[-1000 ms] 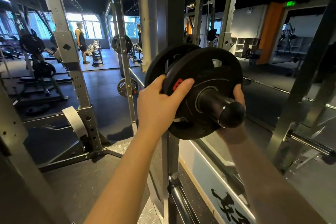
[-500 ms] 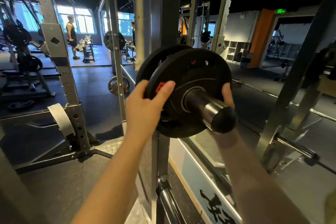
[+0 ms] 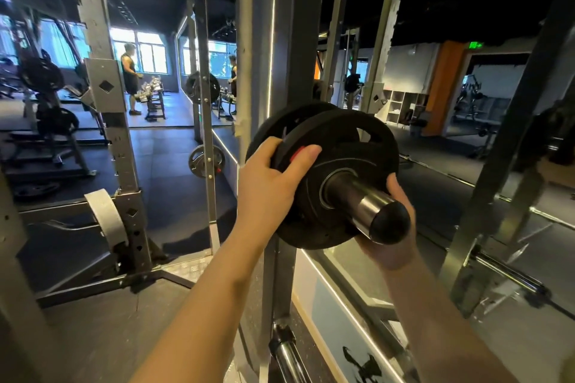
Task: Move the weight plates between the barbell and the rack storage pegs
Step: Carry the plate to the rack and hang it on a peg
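A black weight plate (image 3: pixel 339 171) is seen threaded on a steel storage peg (image 3: pixel 367 205) that juts from a grey rack upright (image 3: pixel 289 40), with a second black plate (image 3: pixel 280 127) seated just behind it. The front plate's left rim is gripped by the left hand (image 3: pixel 267 186), thumb laid across its face beside a red mark. Its lower right edge is held by the right hand (image 3: pixel 395 227), partly hidden behind the peg's dark end cap. Mirrors, other racks and a distant person (image 3: pixel 129 78) beside dumbbells are visible in the dim gym behind.
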`<state>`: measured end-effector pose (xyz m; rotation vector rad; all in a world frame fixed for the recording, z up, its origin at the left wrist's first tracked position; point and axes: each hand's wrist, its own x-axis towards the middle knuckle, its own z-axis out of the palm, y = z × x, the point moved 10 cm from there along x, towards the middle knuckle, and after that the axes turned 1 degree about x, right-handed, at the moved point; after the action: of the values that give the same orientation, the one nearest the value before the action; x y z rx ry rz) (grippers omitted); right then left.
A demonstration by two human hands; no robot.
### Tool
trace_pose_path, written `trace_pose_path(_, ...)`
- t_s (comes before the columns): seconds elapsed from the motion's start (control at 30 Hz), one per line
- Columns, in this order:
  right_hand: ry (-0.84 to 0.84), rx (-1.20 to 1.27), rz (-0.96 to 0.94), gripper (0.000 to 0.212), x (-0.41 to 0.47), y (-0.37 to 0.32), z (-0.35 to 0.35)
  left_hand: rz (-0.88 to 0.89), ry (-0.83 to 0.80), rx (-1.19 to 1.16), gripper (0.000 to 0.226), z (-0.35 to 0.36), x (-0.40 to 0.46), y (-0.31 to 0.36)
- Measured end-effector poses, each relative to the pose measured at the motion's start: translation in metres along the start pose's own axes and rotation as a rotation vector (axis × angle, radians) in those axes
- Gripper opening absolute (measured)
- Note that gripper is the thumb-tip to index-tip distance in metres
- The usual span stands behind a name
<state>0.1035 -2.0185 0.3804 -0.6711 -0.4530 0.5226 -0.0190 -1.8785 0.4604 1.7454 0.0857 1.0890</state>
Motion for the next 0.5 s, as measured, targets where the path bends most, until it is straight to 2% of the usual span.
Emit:
trace_pose_path(0.07, 0.126, -0.131, -0.085, 0.053, 0.0, -0.024, -0.005, -0.001, -0.009, -0.035, 0.012, 0.002, -0.002, -0.003)
trace_pose_path(0.13, 0.223, -0.432, -0.23, 0.053, -0.004, -0.066, 0.011, -0.007, -0.018, -0.044, 0.013, 0.002, 0.0, -0.004)
trace_pose_path(0.23, 0.106, -0.998, -0.429, 0.046, -0.003, -0.108, 0.086, -0.004, -0.025, -0.044, 0.011, 0.004, 0.002, -0.004)
trace_pose_path(0.33, -0.024, -1.528, -0.404, 0.053, 0.009, -0.091, 0.128, -0.004, -0.022, -0.04, 0.01, 0.004, 0.0, -0.005)
trace_pose_path(0.4, -0.003, -1.641, -0.413, 0.06, 0.017, -0.089, 0.126, 0.002, 0.011, -0.023, 0.01, 0.003, 0.0, -0.004)
trace_pose_path(0.5, 0.035, -1.551, -0.388, 0.06, 0.025, -0.093, 0.109, 0.032, 0.107, 0.041, 0.021, -0.003, -0.012, -0.005)
